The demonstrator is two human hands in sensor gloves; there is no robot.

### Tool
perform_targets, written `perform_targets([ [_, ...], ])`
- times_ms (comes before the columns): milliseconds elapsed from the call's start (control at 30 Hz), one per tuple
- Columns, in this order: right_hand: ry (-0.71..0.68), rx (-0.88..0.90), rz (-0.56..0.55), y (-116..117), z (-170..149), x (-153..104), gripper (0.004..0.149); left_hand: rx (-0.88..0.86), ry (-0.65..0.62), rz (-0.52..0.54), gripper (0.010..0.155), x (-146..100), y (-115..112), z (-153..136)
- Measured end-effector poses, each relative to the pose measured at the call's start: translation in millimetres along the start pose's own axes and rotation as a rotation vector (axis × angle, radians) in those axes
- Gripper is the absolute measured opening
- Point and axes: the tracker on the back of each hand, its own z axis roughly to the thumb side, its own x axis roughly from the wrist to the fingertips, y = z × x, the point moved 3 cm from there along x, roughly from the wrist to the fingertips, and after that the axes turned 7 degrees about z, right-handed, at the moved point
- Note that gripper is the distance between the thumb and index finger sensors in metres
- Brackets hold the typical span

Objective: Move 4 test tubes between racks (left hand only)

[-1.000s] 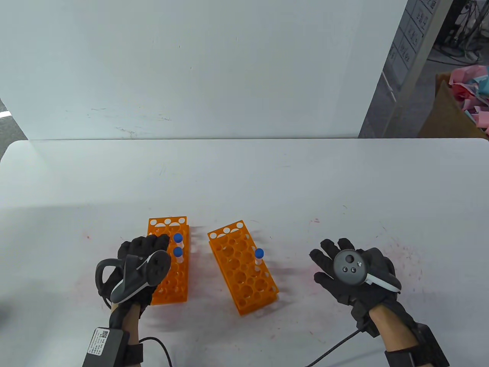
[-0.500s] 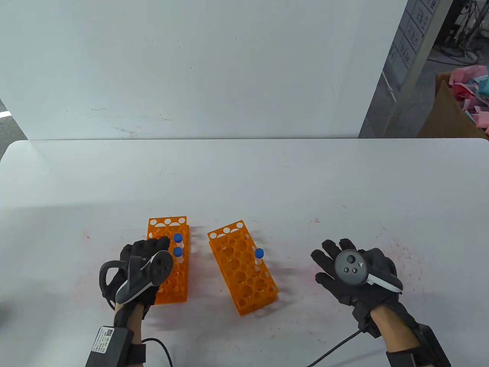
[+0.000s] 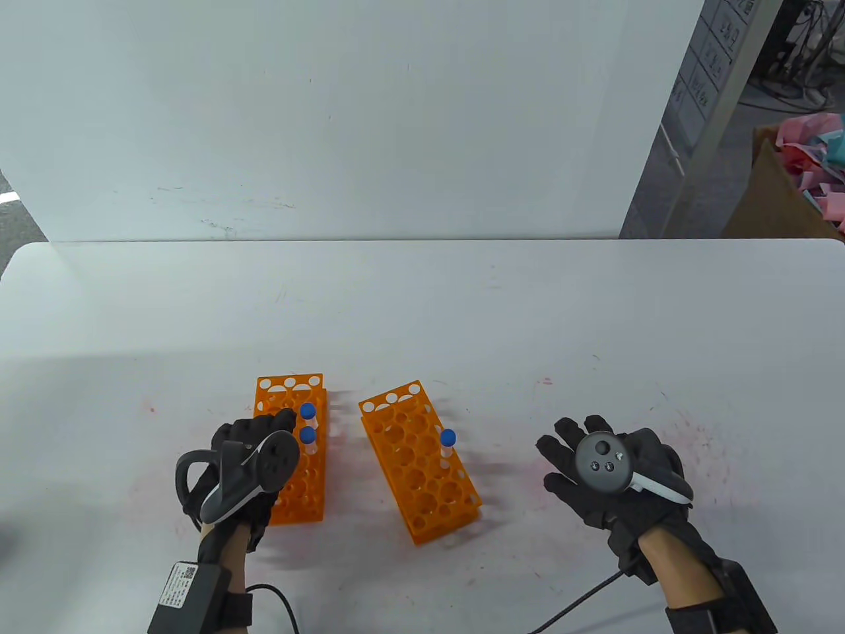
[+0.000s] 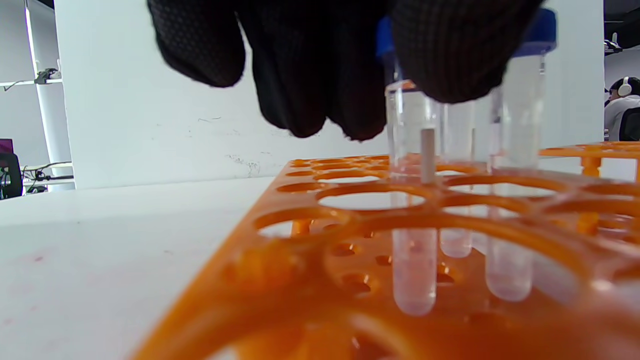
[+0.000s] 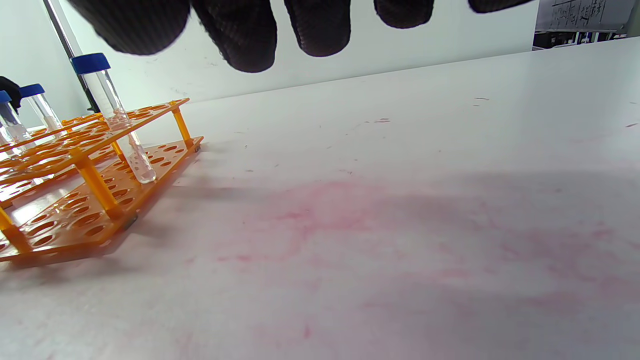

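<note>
two orange racks sit on the white surface (image 3: 422, 310). taking the left rack (image 3: 300, 489) as the landmark: the right rack (image 3: 416, 462) lies just to its right, turned at an angle, with a strip of bare surface between them. the left hand (image 3: 247, 456) is over the left rack's left half, its fingers reaching toward the far right part where two blue-capped test tubes (image 3: 307, 422) show in the table view, standing upright one behind the other. in the left wrist view the gloved fingertips (image 4: 450, 60) are down at the blue cap of the nearest tube (image 4: 412, 200), which still sits in its hole with its round bottom near the lower plate; two more clear tubes stand just beside it, so three are in this rack. the fingers seem to close around that cap, but whether they truly pinch it cannot be told, since the glove covers the contact.

one more blue-capped tube (image 3: 447, 449) stands upright in the right rack, along the long edge farther from the left rack.

the right hand (image 3: 607, 475) is well to the right of both racks, lying flat and released with fingers spread, holding nothing. in the right wrist view its fingertips (image 5: 250, 35) hang above the surface, which carries faint pink stains there.
</note>
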Motion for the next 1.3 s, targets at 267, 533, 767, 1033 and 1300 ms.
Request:
perform_targets([
  [267,-0.007,0.009,-0.046,-7,-2,-4,0.061,-0.023,-0.007,0.071,0.057,-2,15,0],
  [533,-0.007,0.007,-0.044,-8,-2,-4,0.062,-0.043,0.009,0.172,0.056,-8,43,-10],
  [767,-0.005,0.009,-0.043,-8,-2,-4,0.062,-0.075,-0.001,0.220,0.054,-13,60,-10],
  [1033,-0.005,0.008,-0.051,-9,-3,-4,0.062,-0.052,-0.055,0.166,0.055,-13,67,4],
  [1300,-0.004,0.004,-0.047,-9,-3,-5,0.062,-0.073,-0.146,0.166,0.055,-14,65,32],
])
